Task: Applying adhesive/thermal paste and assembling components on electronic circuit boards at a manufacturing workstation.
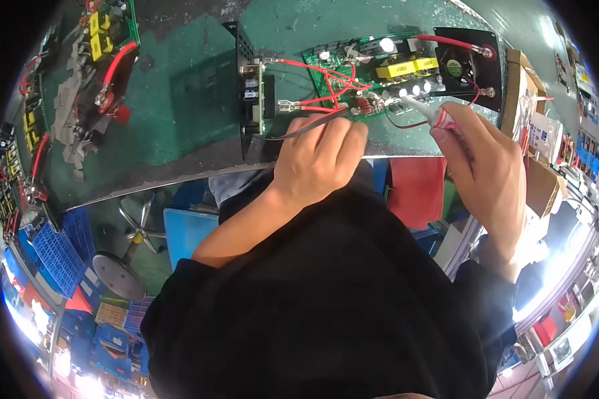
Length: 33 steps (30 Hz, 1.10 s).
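A green circuit board (353, 73) with yellow components, red wires and white capacitors lies on the green workbench (180, 100). A black bracket (246, 86) stands at its left end and a black fan (462, 63) at its right. My left hand (319, 156) rests at the board's near edge, fingers curled on a dark wire (306, 130). My right hand (482, 166) grips a white tube with a red band (436, 114), its thin nozzle touching the board near the white capacitors.
More boards with yellow parts and red wires (103, 60) lie at the bench's far left. Cardboard boxes (532, 126) stand to the right. Below the bench edge are a stool (116, 272), blue crates (56, 256) and a red bin (416, 189).
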Available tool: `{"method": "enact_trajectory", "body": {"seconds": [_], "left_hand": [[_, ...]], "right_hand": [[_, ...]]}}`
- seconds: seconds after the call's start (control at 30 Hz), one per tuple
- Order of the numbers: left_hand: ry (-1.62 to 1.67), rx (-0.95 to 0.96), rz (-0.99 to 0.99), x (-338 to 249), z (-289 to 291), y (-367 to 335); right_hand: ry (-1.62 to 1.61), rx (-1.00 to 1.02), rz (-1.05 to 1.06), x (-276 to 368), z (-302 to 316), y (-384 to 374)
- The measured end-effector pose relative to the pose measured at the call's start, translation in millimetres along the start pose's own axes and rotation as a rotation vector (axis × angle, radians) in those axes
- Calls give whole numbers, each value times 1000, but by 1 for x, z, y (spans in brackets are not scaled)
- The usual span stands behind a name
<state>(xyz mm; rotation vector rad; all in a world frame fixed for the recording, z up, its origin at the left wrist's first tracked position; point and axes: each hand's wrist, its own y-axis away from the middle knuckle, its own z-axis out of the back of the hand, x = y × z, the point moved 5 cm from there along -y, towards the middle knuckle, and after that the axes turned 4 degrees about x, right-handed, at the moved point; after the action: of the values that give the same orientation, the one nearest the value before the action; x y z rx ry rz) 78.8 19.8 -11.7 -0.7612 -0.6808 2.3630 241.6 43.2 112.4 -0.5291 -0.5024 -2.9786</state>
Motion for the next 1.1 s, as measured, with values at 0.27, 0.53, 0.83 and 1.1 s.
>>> {"method": "enact_trajectory", "body": {"seconds": [0.27,0.53,0.83,1.1], "left_hand": [[124,46,-152,-13,-6,-2],[152,163,-142,-16,-9,-3],[150,149,-162,-16,-11,-3],[95,138,-168,-17,-11,-5]], "right_hand": [[293,150,38,12,-7,-23],[351,229,17,16,-11,-31],[417,291,-23,19,-13,-37],[451,319,-9,23,-10,-39]]}}
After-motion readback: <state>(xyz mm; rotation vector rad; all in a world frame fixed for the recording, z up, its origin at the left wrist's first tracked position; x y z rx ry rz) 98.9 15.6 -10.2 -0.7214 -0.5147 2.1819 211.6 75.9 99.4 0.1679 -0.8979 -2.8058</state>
